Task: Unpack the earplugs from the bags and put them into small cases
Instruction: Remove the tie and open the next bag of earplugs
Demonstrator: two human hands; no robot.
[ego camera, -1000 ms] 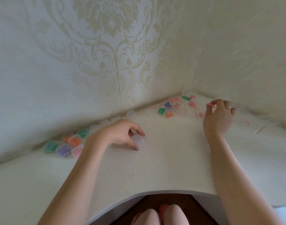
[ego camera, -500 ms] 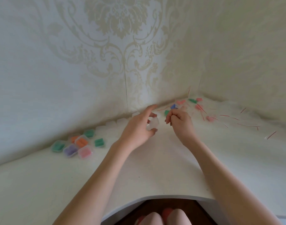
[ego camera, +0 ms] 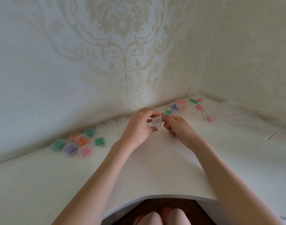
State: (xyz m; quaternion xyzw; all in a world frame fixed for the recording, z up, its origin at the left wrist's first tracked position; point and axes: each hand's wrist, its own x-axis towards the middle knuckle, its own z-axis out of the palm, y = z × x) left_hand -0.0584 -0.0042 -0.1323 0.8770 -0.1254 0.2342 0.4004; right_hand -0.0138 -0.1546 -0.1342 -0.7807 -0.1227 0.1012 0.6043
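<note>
Above the near middle of the white desk [ego camera: 155,172], her left hand [ego camera: 139,129] grips a small clear case [ego camera: 156,121], fingers curled round it. Her right hand [ego camera: 176,125] meets it, fingers curled; what they pinch I cannot tell. She looks to be loading this case; next it needs snapping shut. Filled cases [ego camera: 77,143] sit far left; bagged earplugs [ego camera: 184,106] lie far right by the corner.

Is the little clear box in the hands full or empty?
Empty: the small clear plastic case in the left hand shows no colour inside.
</note>
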